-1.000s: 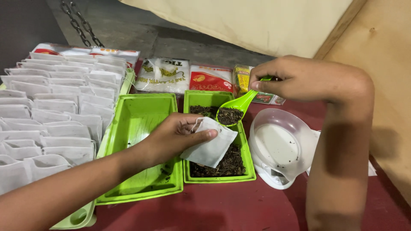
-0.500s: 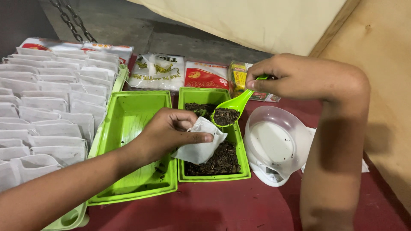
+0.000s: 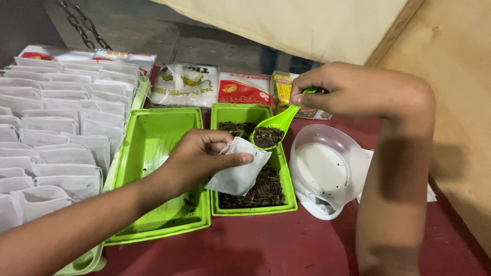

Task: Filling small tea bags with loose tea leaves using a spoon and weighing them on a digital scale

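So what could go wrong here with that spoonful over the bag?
The green spoon is heaped with dark loose leaves, and the white bag in the left hand has only a narrow mouth pinched open: some may spill past it. Spills would likely drop into the tray of leaves, but a tilt rightward could scatter them toward the clear bowl.

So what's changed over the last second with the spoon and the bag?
The spoon of dark leaves, held by the right hand, has come down closer to the mouth of the white bag. The left hand still holds the bag open over the tray of leaves. Nothing was let go; the bowl stayed put.
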